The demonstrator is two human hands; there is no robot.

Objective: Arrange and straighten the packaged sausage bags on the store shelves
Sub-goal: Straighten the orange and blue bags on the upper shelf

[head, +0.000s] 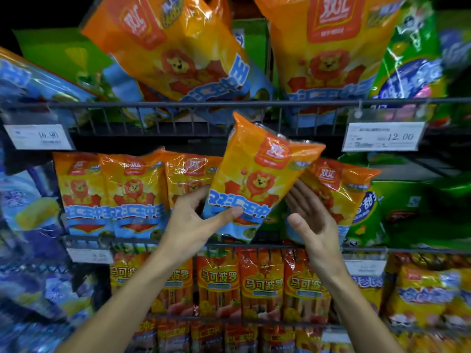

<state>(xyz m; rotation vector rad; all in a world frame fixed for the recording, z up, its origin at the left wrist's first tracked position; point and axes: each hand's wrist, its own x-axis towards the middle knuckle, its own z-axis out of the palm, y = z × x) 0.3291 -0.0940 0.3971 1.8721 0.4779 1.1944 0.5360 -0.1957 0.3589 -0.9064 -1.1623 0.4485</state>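
One view only, from a camera on the person's head, facing straight into the wire shelves point(178, 104) at close range and tilted slightly down. The price tag point(382, 136) sits right of centre; both forearms reach in from below it.

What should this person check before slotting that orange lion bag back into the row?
1. Left hand has a grip on the tilted lion bag: ok, thumb across its lower front.
2. Bag upright: not ok, it leans right.
3. Right hand free to guide: ok, fingers straight, beside the bag.
4. Neighbouring lion bag straight: not ok, it leans.
5. Lion bags on the left standing straight: ok.
6. Room behind the held bag: cannot tell.
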